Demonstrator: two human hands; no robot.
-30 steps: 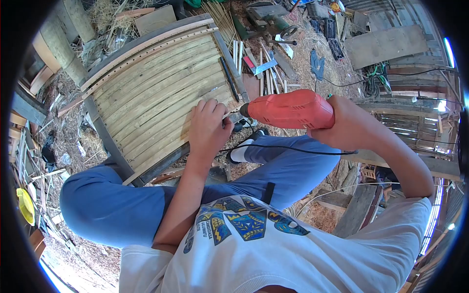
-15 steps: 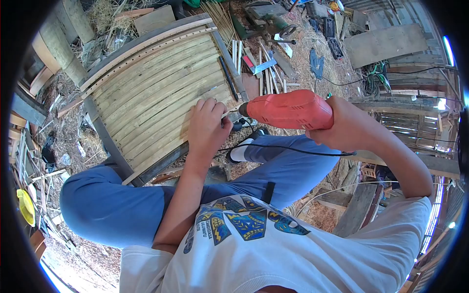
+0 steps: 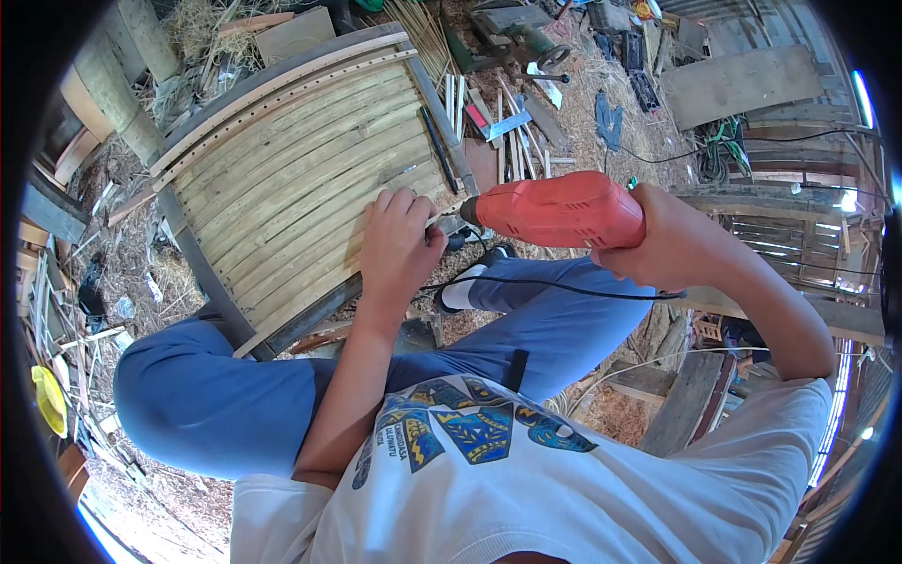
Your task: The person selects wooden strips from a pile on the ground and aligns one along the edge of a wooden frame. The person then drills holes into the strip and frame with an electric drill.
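In my right hand (image 3: 672,242) is a red power drill (image 3: 554,209), gripped by its handle and lying level. Its dark chuck points left, with the bit end close to the fingers of my left hand (image 3: 399,237). That hand rests at the near right corner of a slatted wooden bench top (image 3: 301,179), fingers curled and thumb bent in. What the fingers pinch is small and mostly hidden. A black rod (image 3: 438,148) lies along the bench's right side. Across the far side runs a wooden strip (image 3: 282,105) with a row of small holes.
A black power cord (image 3: 564,287) hangs across my blue-trousered leg. Beyond the bench are thin wood strips (image 3: 513,155), a green metal machine (image 3: 512,47) and a plywood sheet (image 3: 742,86). Straw and shavings cover the ground. A yellow object (image 3: 49,400) lies at far left.
The drill and my right hand have shifted very slightly right. My left hand stays in the same spot on the bench edge.
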